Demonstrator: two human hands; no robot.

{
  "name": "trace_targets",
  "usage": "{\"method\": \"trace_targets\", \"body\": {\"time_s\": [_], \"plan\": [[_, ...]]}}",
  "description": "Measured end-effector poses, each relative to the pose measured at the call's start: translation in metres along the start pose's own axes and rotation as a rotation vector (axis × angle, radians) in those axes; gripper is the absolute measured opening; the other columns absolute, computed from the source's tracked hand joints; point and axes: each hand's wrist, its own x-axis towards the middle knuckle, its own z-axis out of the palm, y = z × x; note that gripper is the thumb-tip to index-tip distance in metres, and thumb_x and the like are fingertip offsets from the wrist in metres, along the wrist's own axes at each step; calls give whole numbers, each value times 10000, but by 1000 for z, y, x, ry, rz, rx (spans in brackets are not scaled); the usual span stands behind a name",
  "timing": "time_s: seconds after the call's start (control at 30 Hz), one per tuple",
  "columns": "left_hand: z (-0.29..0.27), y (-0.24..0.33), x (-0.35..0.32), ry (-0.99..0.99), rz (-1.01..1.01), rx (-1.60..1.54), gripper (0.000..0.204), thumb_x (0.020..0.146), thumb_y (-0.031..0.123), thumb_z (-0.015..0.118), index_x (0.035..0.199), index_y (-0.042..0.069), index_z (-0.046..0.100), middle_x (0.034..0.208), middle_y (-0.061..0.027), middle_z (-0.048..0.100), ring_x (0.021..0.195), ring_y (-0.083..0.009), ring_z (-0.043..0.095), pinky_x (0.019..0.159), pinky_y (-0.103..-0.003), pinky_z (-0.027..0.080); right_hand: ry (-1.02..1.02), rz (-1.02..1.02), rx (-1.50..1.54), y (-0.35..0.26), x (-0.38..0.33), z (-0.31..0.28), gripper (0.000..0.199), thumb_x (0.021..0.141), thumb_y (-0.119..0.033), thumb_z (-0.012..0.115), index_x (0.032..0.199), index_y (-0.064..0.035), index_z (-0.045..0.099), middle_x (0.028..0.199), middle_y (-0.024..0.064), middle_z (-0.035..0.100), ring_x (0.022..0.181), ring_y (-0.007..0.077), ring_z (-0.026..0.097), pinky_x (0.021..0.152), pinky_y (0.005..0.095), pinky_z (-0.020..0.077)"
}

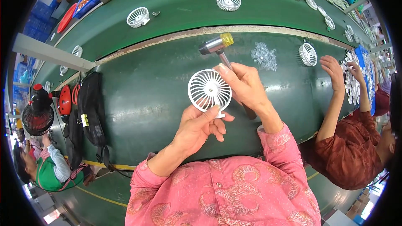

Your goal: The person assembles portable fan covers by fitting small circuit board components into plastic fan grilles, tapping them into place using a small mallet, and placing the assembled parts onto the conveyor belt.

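My left hand [197, 125] pinches the lower edge of a round white fan guard [203, 84], with the thumb on a small tab at its rim. The guard has curved ribs and a hub facing up. My right hand [249, 84] is closed around the handle of a two-faced mallet [216, 44]. The mallet's metal head has one yellow face and one dark face and points away from me. The right thumb tip meets the guard's upper right rim; the other right fingers are mostly hidden.
Small clear parts [264, 56] lie heaped on the green bench. Another guard [307, 54] sits by a co-worker's hand [333, 69] at right. Beyond the ledge, a green belt [180, 14] carries more guards. A black bag [91, 111] and a dark fan [37, 115] are at left.
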Motion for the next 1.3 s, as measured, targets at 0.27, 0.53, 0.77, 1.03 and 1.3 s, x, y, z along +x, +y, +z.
{"method": "trace_targets", "body": {"time_s": [0.27,0.53,0.77,1.03,1.3], "plan": [[-6,6,1,149,156,-87,312,989,235,554,1123,-46,558,954,-207,689,575,-156,604,439,-258,519,24,5,-43,20,-56,25,299,956,-259,626,1061,19,659,715,10,583,688,51,489,602,245,434],[-13,10,0,169,201,14,274,998,216,545,1129,-25,552,968,-172,679,619,-153,631,466,-285,536,-38,-19,-43,14,-61,13,284,863,-124,726,1082,32,632,798,35,661,728,50,527,640,261,471],[-3,12,1,226,291,194,273,993,189,534,1146,-37,532,938,-210,677,580,-175,633,414,-282,522,-33,22,-312,-10,-63,0,200,823,-86,744,990,7,685,669,-46,547,598,18,409,522,230,336],[-8,15,-3,170,163,115,226,980,172,562,1085,-29,553,883,-181,672,547,-162,613,402,-276,515,-37,25,-209,3,-55,-8,243,803,-172,801,960,-19,695,604,-42,502,553,29,374,482,258,314],[-11,-9,4,246,-18,-120,244,963,241,603,1014,3,613,772,-108,661,529,-156,590,420,-284,483,-4,-507,-587,15,-68,9,185,824,-93,717,997,-41,675,866,100,646,652,272,619,535,359,476]]}}
